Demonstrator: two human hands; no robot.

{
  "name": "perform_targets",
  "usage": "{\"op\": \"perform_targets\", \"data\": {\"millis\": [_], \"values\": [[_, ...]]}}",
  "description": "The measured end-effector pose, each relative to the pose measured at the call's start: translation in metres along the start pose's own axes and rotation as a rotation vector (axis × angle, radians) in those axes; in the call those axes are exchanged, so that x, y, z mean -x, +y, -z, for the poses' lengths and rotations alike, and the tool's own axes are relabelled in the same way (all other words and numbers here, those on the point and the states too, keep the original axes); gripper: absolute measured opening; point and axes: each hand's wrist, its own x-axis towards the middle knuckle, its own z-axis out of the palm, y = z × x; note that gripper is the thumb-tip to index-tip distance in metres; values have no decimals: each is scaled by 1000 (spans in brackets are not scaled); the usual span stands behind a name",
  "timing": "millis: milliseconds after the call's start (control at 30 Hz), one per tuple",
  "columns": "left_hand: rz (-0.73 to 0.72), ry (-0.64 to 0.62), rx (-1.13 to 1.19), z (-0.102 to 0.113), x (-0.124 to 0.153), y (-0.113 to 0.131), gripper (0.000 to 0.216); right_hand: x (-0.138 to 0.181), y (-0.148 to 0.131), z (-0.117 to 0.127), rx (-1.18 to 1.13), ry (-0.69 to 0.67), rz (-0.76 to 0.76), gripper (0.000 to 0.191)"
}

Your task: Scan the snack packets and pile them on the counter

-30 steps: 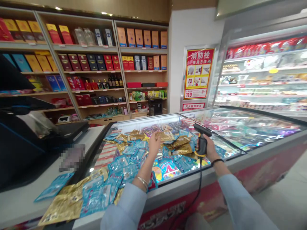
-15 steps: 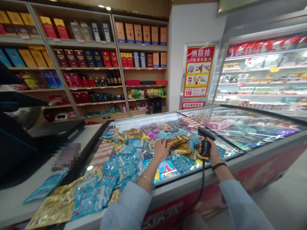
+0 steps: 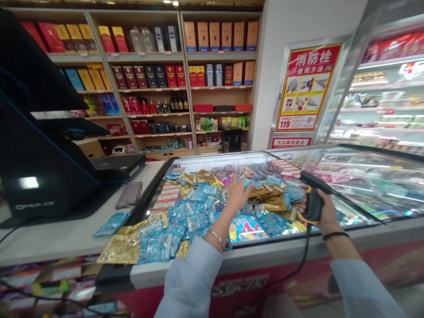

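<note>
My left hand [image 3: 238,194] is open, fingers spread, over the packets on the glass-topped freezer. Just right of its fingers lies a stack of gold packets [image 3: 266,193]; whether the fingertips touch anything I cannot tell. My right hand [image 3: 326,212] grips a black and yellow handheld barcode scanner [image 3: 313,203], its head tilted toward the left and its cable hanging down the freezer's front. Blue packets [image 3: 197,221] are strewn across the glass to the left of my left hand. A large gold packet [image 3: 122,245] lies at the front left corner, partly under blue ones.
A black checkout terminal [image 3: 46,168] stands on the white counter [image 3: 76,238] at left, with a blurred-out flat object [image 3: 130,194] nearby. The freezer [image 3: 364,176] extends to the right. Shelves of boxed goods [image 3: 142,77] line the back wall; a lit display cooler [image 3: 391,97] stands at right.
My left hand has lifted off the gold packets and spread its fingers. The right hand still holds the scanner. The view has turned left, showing more of the terminal and counter.
</note>
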Motion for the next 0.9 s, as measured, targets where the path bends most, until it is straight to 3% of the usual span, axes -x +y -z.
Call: {"op": "perform_targets", "data": {"millis": [100, 200, 267, 333, 467, 567, 667, 767, 900], "values": [[-89, 206, 101, 55, -18, -4, 47, 11, -12, -27, 30, -74, 55, 38], [-167, 411, 115, 118, -32, -34, 33, 17, -10, -74, 56, -205, 87, 37], [-106, 493, 61, 150, -32, -69, 25, 16, 0, -114, 59, -292, 76, 39], [69, 497, -33, 169, -23, -108, 21, 14, 18, -156, 47, -362, 71, 39], [381, 431, -255, 178, 5, -169, 23, 10, 68, -234, 103, -494, 38, 35], [493, 363, -355, 172, 14, -187, 28, 7, 104, -269, 151, -585, 6, 35], [542, 253, -382, 164, 13, -191, 32, 7, 134, -279, 151, -607, -39, 36], [633, 117, -424, 157, 11, -191, 39, 7, 156, -273, 171, -594, -111, 36], [697, 44, -459, 153, 11, -189, 45, 11, 172, -266, 198, -586, -143, 35]]}}
